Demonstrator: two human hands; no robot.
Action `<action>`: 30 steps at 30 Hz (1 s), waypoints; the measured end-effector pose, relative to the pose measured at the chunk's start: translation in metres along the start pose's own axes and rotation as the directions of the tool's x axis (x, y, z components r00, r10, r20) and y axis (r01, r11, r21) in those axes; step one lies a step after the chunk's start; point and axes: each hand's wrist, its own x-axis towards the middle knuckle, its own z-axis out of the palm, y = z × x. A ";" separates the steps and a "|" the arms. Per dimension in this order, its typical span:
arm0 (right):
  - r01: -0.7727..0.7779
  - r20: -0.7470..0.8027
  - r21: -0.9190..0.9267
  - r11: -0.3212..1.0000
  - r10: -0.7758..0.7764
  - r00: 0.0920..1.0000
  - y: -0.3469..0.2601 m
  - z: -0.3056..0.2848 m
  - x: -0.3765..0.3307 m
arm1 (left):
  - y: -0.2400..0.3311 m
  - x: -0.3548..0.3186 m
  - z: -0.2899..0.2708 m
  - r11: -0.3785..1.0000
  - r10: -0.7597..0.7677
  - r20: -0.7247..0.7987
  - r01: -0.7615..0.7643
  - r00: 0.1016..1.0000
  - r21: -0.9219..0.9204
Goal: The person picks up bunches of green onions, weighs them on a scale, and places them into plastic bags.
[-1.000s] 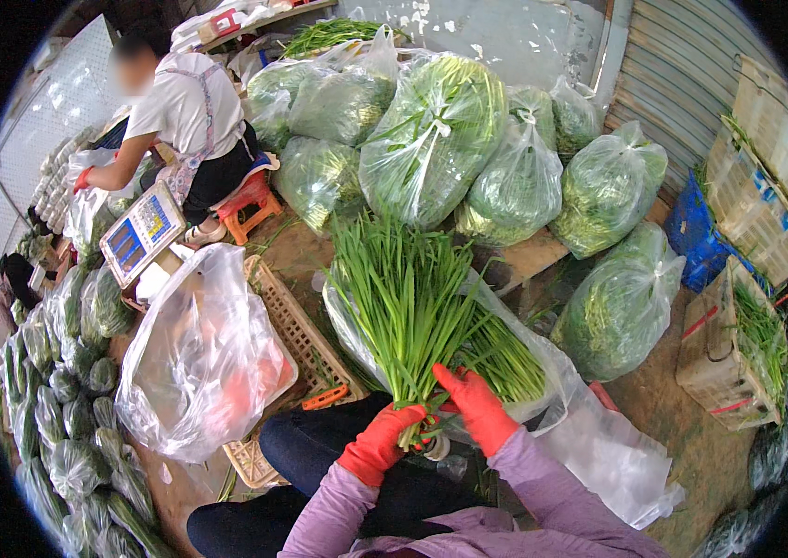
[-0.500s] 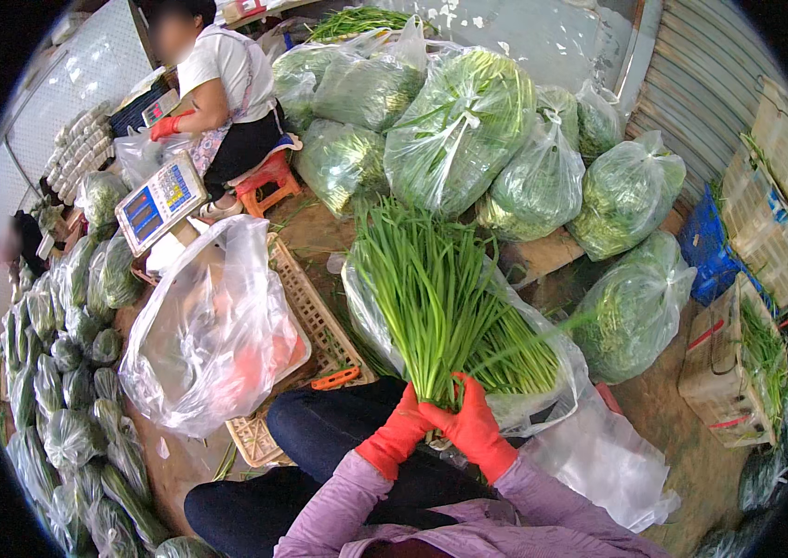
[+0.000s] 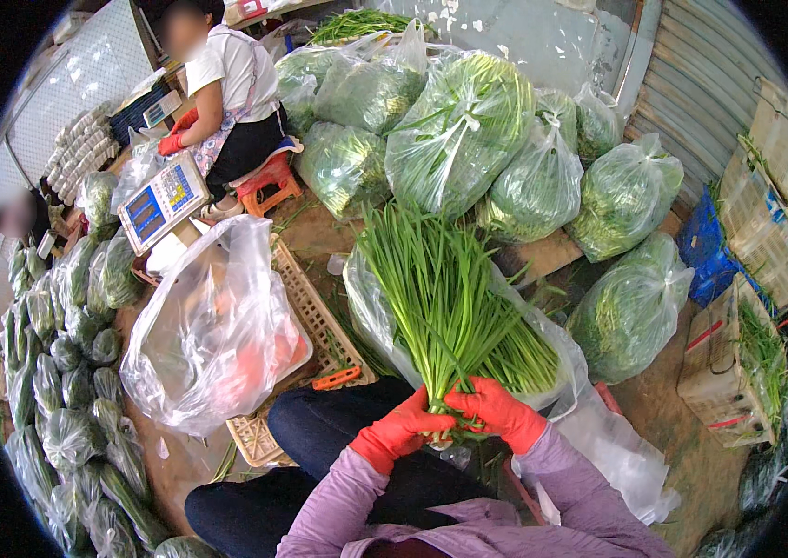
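Observation:
Both my hands wear orange-red rubber gloves. My left hand (image 3: 403, 431) is wrapped round the base of a bunch of long flat green leaves, which look like garlic chives (image 3: 426, 298). My right hand (image 3: 503, 411) pinches stems at the right side of the same base. The leaves fan out away from me. Beneath the bunch, more chives (image 3: 526, 361) lie in an opened clear plastic bag (image 3: 572, 365). The pale cut ends show just below my left fingers.
A clear bag (image 3: 198, 335) covers a scale with a display (image 3: 163, 203) at left, beside a tan crate (image 3: 315, 325) holding an orange-handled tool (image 3: 336, 378). Full vegetable bags (image 3: 459, 130) stand ahead. Bagged cucumbers (image 3: 78, 437) line the left. A co-worker (image 3: 236, 84) sits far left.
My hands have moved apart, the right one shifting to the right, and the bunch's base shows more. The leaves spread wider. The co-worker's gloved hand has shifted slightly lower.

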 end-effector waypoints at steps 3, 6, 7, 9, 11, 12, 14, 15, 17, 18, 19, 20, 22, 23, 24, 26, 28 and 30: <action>0.155 0.025 -0.717 0.680 -0.197 0.980 -0.012 0.011 -0.001 | -0.003 0.003 -0.017 0.974 -0.115 -0.078 0.097 0.990 -0.203; 0.426 0.368 -0.902 0.075 -0.384 0.847 0.020 0.015 0.003 | -0.011 0.015 -0.028 0.930 -0.200 -0.001 0.189 0.980 -0.314; 0.396 0.364 -0.917 0.035 -0.331 0.871 0.025 0.017 0.002 | -0.009 0.020 -0.023 0.962 -0.248 -0.108 0.232 0.963 -0.144; 0.411 0.378 -0.911 0.040 -0.321 0.868 0.030 0.022 0.004 | -0.007 0.028 -0.026 0.971 -0.238 -0.115 0.232 0.964 -0.066; 0.473 0.378 -0.865 0.168 -0.402 0.834 0.036 0.028 0.004 | -0.013 0.030 -0.030 0.973 -0.228 -0.125 0.231 0.966 0.011; 0.470 0.375 -0.867 0.168 -0.400 0.836 0.031 0.033 0.000 | -0.015 0.033 -0.031 0.975 -0.204 -0.185 0.216 0.961 0.051; -0.004 0.186 -0.721 0.693 0.198 0.962 0.020 0.046 -0.015 | -0.020 0.036 -0.031 0.973 -0.149 -0.302 0.194 0.942 0.127; 0.183 0.303 -0.671 0.719 0.040 0.952 0.040 0.037 -0.028 | -0.009 0.043 -0.011 0.971 -0.191 -0.368 0.229 0.910 0.062; 0.027 0.417 -0.486 0.874 0.204 0.885 0.004 0.057 -0.058 | -0.003 0.042 -0.021 0.967 -0.187 -0.385 0.238 0.904 0.089; -0.031 0.419 -0.473 0.880 0.256 0.871 0.000 0.051 -0.068 | -0.001 0.039 -0.025 0.960 -0.177 -0.402 0.248 0.898 0.130; -0.080 0.215 -0.415 0.906 0.183 0.959 0.015 0.038 -0.079 | 0.001 0.040 -0.028 0.924 -0.179 -0.388 0.290 0.904 0.250; -0.192 -0.010 -0.504 0.842 0.216 0.976 0.025 0.026 -0.086 | -0.003 0.039 -0.031 0.925 -0.184 -0.390 0.293 0.902 0.243; -0.473 -0.460 -0.505 0.722 0.239 0.855 0.043 0.000 -0.100 | -0.009 0.037 -0.034 0.982 -0.186 -0.272 0.169 0.944 -0.088; -0.506 -0.476 -0.674 0.538 0.207 0.855 0.090 -0.032 -0.109 | -0.006 0.036 -0.032 0.975 -0.193 -0.204 0.165 0.960 -0.147; -0.400 -0.367 -0.868 0.295 0.162 0.916 0.158 -0.073 -0.122 | -0.004 0.040 -0.025 0.975 -0.198 -0.178 0.174 0.964 -0.138; -0.207 -0.201 -0.977 0.043 0.115 0.973 0.250 -0.122 -0.142 | 0.002 0.038 -0.022 0.959 -0.255 -0.172 0.225 0.952 -0.174; -0.165 -0.141 -0.949 0.268 0.109 0.984 0.255 -0.131 -0.149 | -0.002 0.033 -0.010 0.968 -0.231 -0.203 0.202 0.952 -0.151; -0.221 -0.165 -0.735 0.641 0.147 0.975 0.209 -0.107 -0.131 | -0.005 0.032 -0.010 0.957 -0.113 -0.219 0.165 0.969 0.238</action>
